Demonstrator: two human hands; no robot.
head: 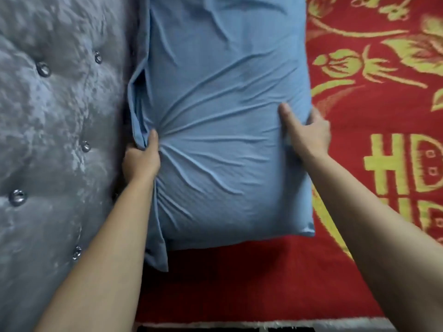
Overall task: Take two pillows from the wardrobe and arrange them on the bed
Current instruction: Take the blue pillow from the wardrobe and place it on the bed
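Note:
A light blue pillow (223,130) lies on the red bed cover (374,130), its left long side against the grey tufted headboard (55,130). My left hand (141,159) pinches the loose pillowcase fabric at the pillow's left edge, and creases fan out from that grip. My right hand (306,133) clasps the pillow's right edge, thumb on top and fingers tucked under the side. Only this one pillow is in view.
The bed cover is red with yellow flower and letter patterns, and a bare red strip (239,283) runs below the pillow. The headboard has several shiny buttons. The bed's near edge (239,325) shows at the bottom.

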